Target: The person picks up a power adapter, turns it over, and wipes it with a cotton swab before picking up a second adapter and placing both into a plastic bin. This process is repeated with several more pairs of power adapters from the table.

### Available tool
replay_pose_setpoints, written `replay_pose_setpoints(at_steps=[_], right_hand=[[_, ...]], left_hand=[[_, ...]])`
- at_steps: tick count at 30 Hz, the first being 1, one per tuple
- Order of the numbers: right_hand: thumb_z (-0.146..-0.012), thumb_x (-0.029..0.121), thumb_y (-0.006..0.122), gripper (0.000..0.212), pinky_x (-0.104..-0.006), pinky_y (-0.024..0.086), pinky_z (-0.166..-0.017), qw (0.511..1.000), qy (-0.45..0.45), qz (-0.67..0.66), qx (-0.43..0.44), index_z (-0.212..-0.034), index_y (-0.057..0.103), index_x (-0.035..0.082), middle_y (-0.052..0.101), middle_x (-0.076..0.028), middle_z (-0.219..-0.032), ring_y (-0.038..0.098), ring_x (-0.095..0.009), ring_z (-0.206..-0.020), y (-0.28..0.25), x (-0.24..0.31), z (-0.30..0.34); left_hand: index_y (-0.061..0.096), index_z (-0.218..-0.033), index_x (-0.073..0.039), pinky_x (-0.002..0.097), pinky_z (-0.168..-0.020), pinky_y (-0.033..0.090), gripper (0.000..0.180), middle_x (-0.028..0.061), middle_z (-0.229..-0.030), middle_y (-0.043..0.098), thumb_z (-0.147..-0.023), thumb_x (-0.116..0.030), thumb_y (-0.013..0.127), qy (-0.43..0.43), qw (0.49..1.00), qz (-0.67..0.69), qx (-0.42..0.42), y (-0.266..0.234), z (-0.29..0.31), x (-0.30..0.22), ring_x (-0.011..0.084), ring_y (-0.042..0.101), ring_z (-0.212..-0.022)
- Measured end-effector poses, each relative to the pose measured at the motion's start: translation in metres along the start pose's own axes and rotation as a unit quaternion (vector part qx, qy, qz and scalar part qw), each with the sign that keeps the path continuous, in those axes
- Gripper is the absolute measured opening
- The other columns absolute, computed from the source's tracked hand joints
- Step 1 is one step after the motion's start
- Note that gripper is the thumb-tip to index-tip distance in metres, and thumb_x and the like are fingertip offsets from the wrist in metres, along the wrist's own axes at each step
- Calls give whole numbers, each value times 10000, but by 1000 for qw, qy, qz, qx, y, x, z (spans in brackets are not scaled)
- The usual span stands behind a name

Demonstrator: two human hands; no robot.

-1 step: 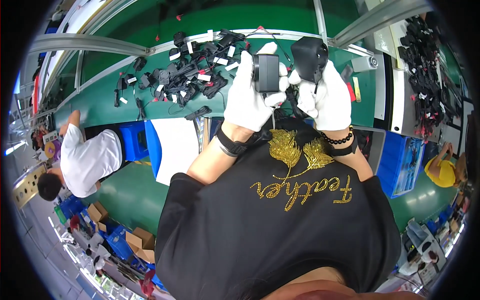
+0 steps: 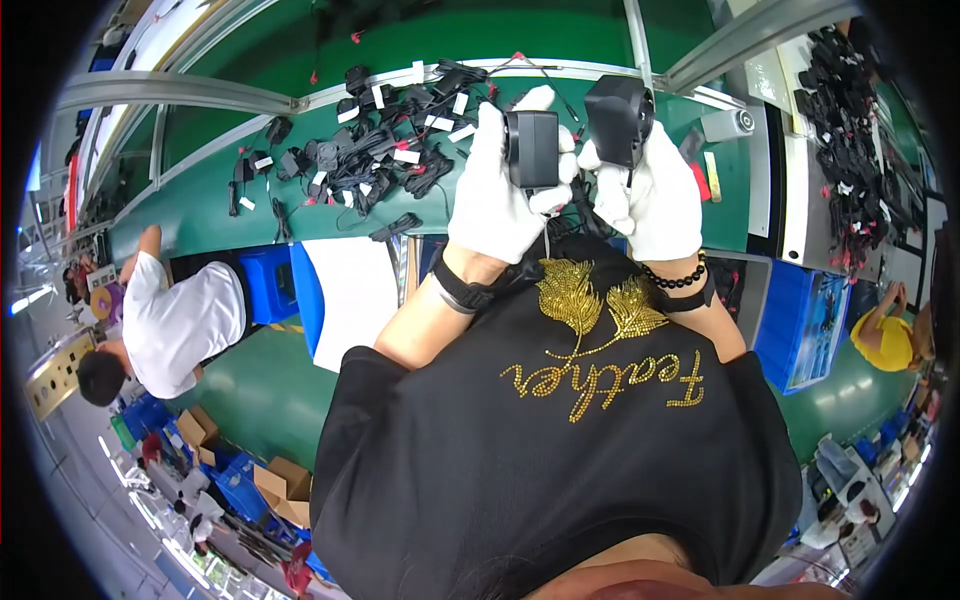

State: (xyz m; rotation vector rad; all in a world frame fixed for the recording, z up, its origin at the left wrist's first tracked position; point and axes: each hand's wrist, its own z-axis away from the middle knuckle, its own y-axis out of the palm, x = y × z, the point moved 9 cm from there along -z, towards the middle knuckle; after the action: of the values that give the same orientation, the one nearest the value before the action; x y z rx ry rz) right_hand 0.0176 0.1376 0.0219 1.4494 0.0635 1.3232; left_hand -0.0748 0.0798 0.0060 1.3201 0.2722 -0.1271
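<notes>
Both of my hands wear white gloves and are raised over the green workbench. My left hand (image 2: 495,195) is closed around a black box-shaped device (image 2: 538,150), with its flat face upward and a round part at its left side. In my right hand (image 2: 660,195) is a second black box-shaped device (image 2: 615,120), held tilted beside the first, the two apart. Dark cable hangs between and below my hands, partly hidden by the gloves. To the left lies a tangled heap of black devices and cables (image 2: 350,160) with white labels and small red caps.
Metal frame bars (image 2: 180,90) cross over the workbench (image 2: 215,205). A white cylinder (image 2: 728,125) and a red-and-black piece (image 2: 697,165) lie right of my hands. More black cables (image 2: 850,150) hang far right. A person in white (image 2: 185,315) sits at left, another in yellow (image 2: 885,335) at right.
The device in my right hand has turned, and its face now looks squarer and flatter. My left hand and its device have barely shifted.
</notes>
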Motion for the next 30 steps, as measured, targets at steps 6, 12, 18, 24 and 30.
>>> replay_pose_setpoints(at_steps=[6,12,18,24,30], right_hand=[[-965,172,459,405,-232,505,-613,899,-218,367,-94,-1331,475,-2,592,-182,-1182,610,-113,-694,-5,33,24],[-861,-59,521,467,-293,464,-922,939,-235,246,-55,-1326,473,-56,537,-161,-1301,567,-202,-1117,-5,20,39],[-828,-44,495,519,-345,331,-1063,943,-191,274,-11,-1342,433,-82,473,-196,-1362,466,-250,-1254,3,22,42],[-840,30,484,486,-389,330,-1076,882,-284,373,50,-1312,466,-84,493,-189,-1352,466,-276,-1260,34,39,51],[-893,79,520,238,-306,478,-884,925,-172,329,79,-1070,642,-24,638,-119,-1134,619,-196,-1013,22,29,29]], left_hand=[[421,-1356,-52,250,-586,454,533,102,-972,591,-921,-298,608,143,975,-171,-10,5,5,1,171,575,-776],[414,-1263,-26,294,-793,536,689,131,-1114,571,-680,17,778,211,912,-351,-16,20,18,-8,200,606,-986],[428,-1221,-38,321,-797,555,688,133,-1150,566,-642,53,789,264,884,-386,27,33,24,-7,217,604,-1015],[451,-1191,-35,315,-788,553,627,113,-1126,574,-660,18,780,196,878,-436,15,18,18,1,206,608,-985],[486,-1202,-41,312,-846,522,596,85,-1103,582,-666,62,727,39,959,-275,52,6,7,22,194,604,-1010]])
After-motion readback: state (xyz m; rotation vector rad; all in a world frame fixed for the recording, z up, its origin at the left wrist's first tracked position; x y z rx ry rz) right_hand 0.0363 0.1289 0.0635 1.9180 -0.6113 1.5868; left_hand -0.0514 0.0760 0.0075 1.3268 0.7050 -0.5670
